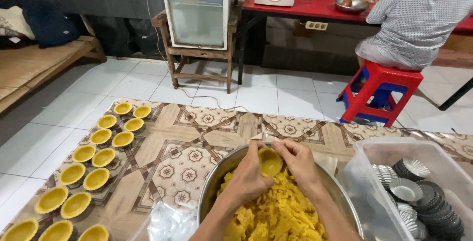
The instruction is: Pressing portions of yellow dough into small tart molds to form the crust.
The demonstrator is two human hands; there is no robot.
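- The step in hand looks like lining a small mould: both hands meet over the metal bowl (217, 179) in the lower middle of the frame and press yellow dough into a tart shell (270, 161) held between them.
- The left hand (250, 174) curls around the shell from the left, fingers closed on its side; the thumb seems to bear on the rim.
- The right hand (297, 161) grips the shell from the right, fingers bent and closed on it, fingertips at the top edge.
- Both forearms rise from the bottom edge and converge, wrists bent inward above the heap of loose dough (281, 216) in the bowl.
- My judgement: the dough inside appears nearly spread, so the next move calls for even thumb pressure around the wall, turning the shell a little at a time, and keeping the rim thin without tearing.
- Finished lined shells (93, 155) lie in two rows on the patterned mat (182, 137) at left, well apart from the hands.
- Empty fluted tins (406, 189) are stacked in a clear plastic tub (374, 147) at lower right, just beside the bowl.
- Another person sits on a red stool (379, 88) at upper right, back turned.
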